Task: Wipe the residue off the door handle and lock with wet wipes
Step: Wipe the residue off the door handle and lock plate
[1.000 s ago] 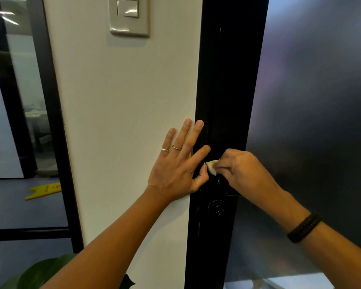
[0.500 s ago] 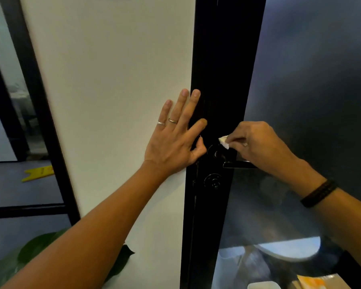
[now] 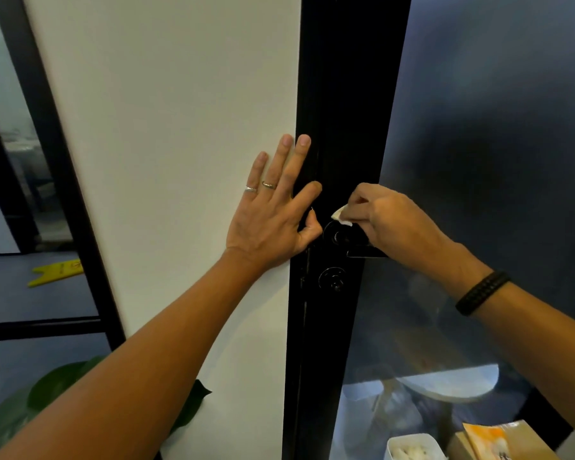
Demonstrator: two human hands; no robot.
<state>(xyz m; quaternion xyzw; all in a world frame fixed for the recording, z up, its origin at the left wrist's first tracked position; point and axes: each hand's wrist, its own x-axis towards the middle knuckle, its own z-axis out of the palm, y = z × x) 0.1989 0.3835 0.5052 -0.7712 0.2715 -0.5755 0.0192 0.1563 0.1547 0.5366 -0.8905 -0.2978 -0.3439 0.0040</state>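
A black door handle [image 3: 342, 235] sits on the black door frame [image 3: 342, 94], with a round black lock [image 3: 332, 278] just below it. My right hand [image 3: 389, 217] pinches a small white wet wipe [image 3: 342, 216] against the top of the handle's round base and covers most of the lever. My left hand [image 3: 274, 207] lies flat, fingers spread, on the white wall [image 3: 166, 127], its fingertips and thumb over the frame's left edge.
Dark frosted glass [image 3: 495, 127] fills the door to the right. Below it show a white container [image 3: 412, 448] and an orange packet [image 3: 493, 441]. Green leaves [image 3: 50, 386] are at the lower left, and a yellow floor sign [image 3: 58, 270] lies beyond a glass partition.
The view has tilted down, so the light switch left the frame. My right hand with the wipe moved from the handle's left side to its top; my left hand stays on the wall.
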